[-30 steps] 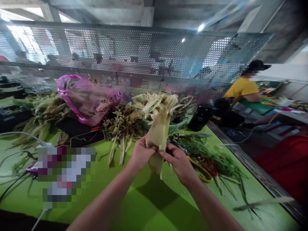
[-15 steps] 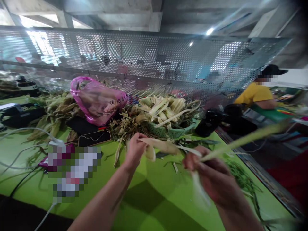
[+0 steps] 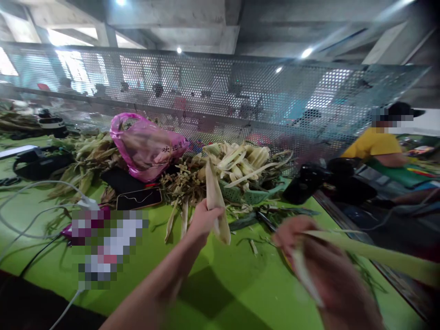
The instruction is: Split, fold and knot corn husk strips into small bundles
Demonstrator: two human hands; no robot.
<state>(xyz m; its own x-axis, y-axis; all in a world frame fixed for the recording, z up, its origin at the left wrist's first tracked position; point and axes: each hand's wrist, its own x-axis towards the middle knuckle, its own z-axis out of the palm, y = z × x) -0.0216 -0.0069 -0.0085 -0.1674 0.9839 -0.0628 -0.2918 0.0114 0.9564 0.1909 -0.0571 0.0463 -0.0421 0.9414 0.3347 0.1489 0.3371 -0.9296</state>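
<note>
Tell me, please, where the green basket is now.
In the head view, the green basket is right of centre, beyond and right of the husk in the left hand, with the pink bag on its left and a black object on its right.

Pale cream on the held husk point(image 3: 213, 195), light yellow-green along the held strip point(image 3: 381, 251), bright lime across the tabletop point(image 3: 271, 279). Translucent pink with black characters on the bag point(image 3: 146, 144), mint on the basket point(image 3: 256, 196), silver-grey patterned with round holes on the screen point(image 3: 206, 78).
</note>
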